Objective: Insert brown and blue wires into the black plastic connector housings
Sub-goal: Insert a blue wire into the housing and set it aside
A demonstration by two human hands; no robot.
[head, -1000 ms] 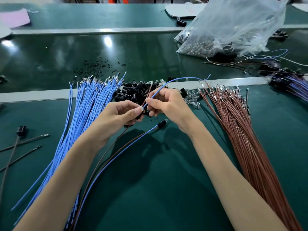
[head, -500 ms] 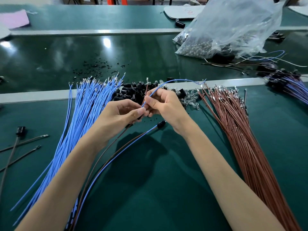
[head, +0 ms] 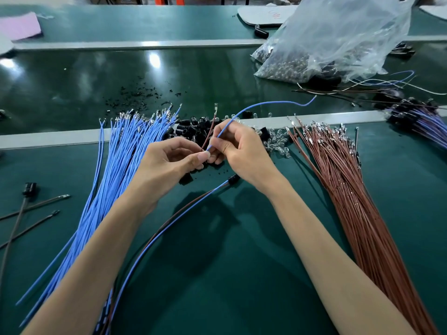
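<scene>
Above the green mat point(head: 217, 274), the left hand point(head: 174, 163) pinches the foot of a brown wire point(head: 209, 131) with curled fingertips, touching the right hand point(head: 242, 151), whose curled fingers pinch a blue wire point(head: 266, 103). Any housing between the fingertips is hidden. Just behind lies the pile of black connector housings point(head: 191, 128), between the blue bundle point(head: 121, 165) and the brown bundle point(head: 350, 189).

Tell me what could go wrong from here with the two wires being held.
1. The blue wire arcs its long free end over the black housings; it may snag or scatter them.
2. The left hand and right hand pinch it beside the brown wire with any housing hidden by fingers, so a terminal might bend or go in wrong unseen.
</scene>
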